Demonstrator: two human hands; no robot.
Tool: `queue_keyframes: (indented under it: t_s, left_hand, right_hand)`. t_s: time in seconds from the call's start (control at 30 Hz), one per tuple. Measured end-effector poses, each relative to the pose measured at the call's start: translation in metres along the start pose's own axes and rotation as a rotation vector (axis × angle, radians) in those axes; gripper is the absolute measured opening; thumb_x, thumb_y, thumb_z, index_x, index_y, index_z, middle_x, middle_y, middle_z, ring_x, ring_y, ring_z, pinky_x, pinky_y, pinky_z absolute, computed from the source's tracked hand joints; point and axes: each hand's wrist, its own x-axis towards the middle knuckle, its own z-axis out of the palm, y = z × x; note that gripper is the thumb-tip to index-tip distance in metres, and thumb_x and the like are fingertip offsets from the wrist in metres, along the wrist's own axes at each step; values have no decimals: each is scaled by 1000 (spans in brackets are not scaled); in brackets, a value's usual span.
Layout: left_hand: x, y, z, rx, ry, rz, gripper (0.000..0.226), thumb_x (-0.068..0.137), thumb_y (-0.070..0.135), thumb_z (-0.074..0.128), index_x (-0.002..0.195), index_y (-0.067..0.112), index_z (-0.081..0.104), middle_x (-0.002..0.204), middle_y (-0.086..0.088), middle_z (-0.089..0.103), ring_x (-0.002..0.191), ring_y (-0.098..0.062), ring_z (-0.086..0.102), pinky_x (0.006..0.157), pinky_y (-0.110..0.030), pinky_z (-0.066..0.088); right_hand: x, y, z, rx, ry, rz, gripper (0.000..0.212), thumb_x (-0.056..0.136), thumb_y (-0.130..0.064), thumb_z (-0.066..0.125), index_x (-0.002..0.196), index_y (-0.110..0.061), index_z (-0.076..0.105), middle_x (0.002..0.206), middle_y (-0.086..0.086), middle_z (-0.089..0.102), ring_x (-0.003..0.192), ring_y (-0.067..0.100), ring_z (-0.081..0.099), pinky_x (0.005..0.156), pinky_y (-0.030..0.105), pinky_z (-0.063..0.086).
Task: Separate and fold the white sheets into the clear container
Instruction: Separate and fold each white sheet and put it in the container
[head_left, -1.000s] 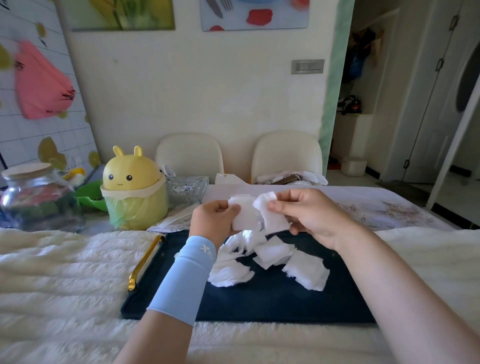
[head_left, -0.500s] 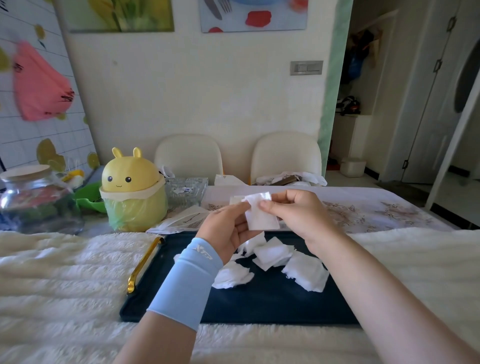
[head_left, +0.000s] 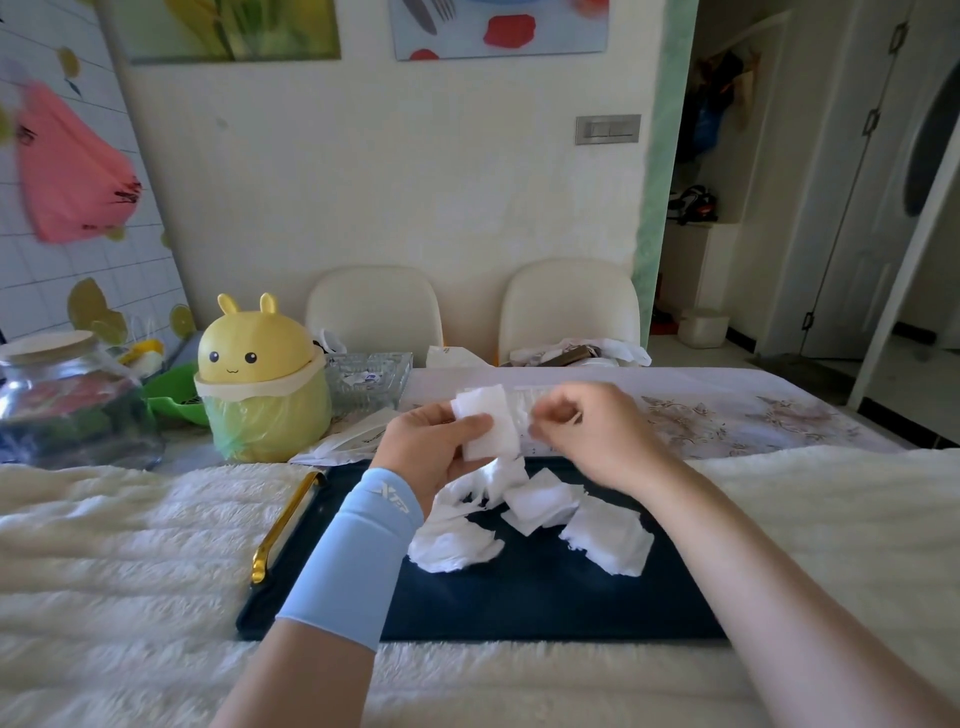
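Note:
My left hand (head_left: 431, 447), with a light blue wrist sleeve, is held above the dark blue tray (head_left: 519, 597) and pins a small white sheet (head_left: 488, 421) under its thumb. My right hand (head_left: 587, 436) is motion-blurred just right of it, its fingers pinched on a thin, faint white layer (head_left: 524, 415) stretching from that sheet. Several loose white sheets lie on the tray below: a crumpled one (head_left: 452, 540), a squarish one (head_left: 537, 501) and another (head_left: 608, 540). The clear glass container (head_left: 369, 382) stands at the back, behind the yellow bin.
A yellow bunny-shaped bin (head_left: 260, 384) with a plastic liner stands left of the hands. A glass jar (head_left: 67, 400) and green bowl (head_left: 171, 395) sit at far left. The tray has a gold handle (head_left: 285, 525) and rests on a white fluffy cover (head_left: 130, 545). Two chairs stand behind.
My right hand has let go of the sheet's top edge and moved right, drawing a thin layer off. My left hand has turned and now grips the sheet under its thumb.

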Motion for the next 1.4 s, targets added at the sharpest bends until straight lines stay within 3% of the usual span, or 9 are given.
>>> queue_keyframes:
  t_s: [0.17, 0.3, 0.4, 0.57, 0.8, 0.87, 0.97, 1.2, 1.4]
  left_hand:
    - [2, -1, -4, -16, 49, 2, 18, 87, 6, 71, 103, -2, 69, 98, -18, 75, 82, -27, 75, 68, -31, 62]
    - [3, 0, -3, -67, 42, -19, 19, 89, 9, 70, 104, -2, 68, 99, -19, 75, 84, -29, 74, 66, -33, 61]
    - [3, -1, -3, -57, 46, -18, 16, 90, 8, 69, 102, -2, 67, 98, -19, 75, 83, -29, 74, 66, -34, 62]
    - [3, -1, -2, -1, 64, 0, 9, 92, 6, 66, 99, 0, 68, 97, -19, 75, 84, -29, 74, 68, -35, 63]
    - [6, -4, -4, 71, 100, 22, 7, 91, 7, 67, 95, 1, 70, 94, -16, 76, 84, -29, 74, 74, -38, 62]
    - [7, -4, -5, 108, 130, 44, 8, 91, 7, 67, 95, 2, 70, 94, -15, 75, 86, -29, 74, 76, -39, 61]
    - [8, -3, -6, 127, 201, 75, 6, 91, 8, 68, 90, 2, 70, 96, -15, 74, 89, -30, 73, 72, -37, 62]
    - [7, -1, -4, 104, 234, 86, 7, 92, 10, 67, 85, 6, 67, 99, -15, 71, 91, -30, 72, 66, -33, 61]
    - [5, -4, -1, 131, 175, 100, 9, 91, 10, 66, 86, 5, 71, 96, -16, 74, 89, -30, 73, 78, -41, 62]
  right_hand:
    - [-8, 1, 11, -564, -384, -97, 35, 80, -39, 80, 114, -36, 72, 113, -18, 66, 101, 9, 62, 84, 27, 51]
    - [-8, 2, 13, -666, -488, -58, 34, 76, -50, 76, 101, -28, 74, 85, -9, 64, 75, 14, 58, 63, 29, 44]
    - [-7, 4, 10, -626, -459, -29, 18, 85, -38, 70, 101, -30, 73, 81, -12, 62, 70, 12, 56, 58, 26, 39]
    - [-7, 5, 5, -563, -528, 8, 57, 85, -18, 64, 136, -41, 57, 133, -17, 61, 110, 15, 62, 92, 33, 54]
    - [-5, 9, 9, -631, -420, -57, 33, 91, -14, 51, 114, -33, 67, 102, -5, 65, 89, 22, 62, 71, 33, 50]
    - [-2, 13, 7, -570, -322, -95, 18, 98, -24, 49, 96, -23, 67, 89, -1, 67, 80, 21, 62, 69, 34, 49]
    - [1, 12, 2, -281, -185, -94, 38, 104, -31, 46, 70, -14, 50, 66, 4, 57, 58, 14, 49, 58, 31, 37]
    - [0, -4, -3, 774, -205, 218, 27, 103, -27, 55, 91, -3, 61, 66, 9, 58, 58, 21, 51, 56, 31, 43]
    - [-5, -9, 1, 632, -334, 198, 13, 96, -16, 66, 104, -6, 69, 92, 9, 77, 64, 19, 65, 56, 27, 47]
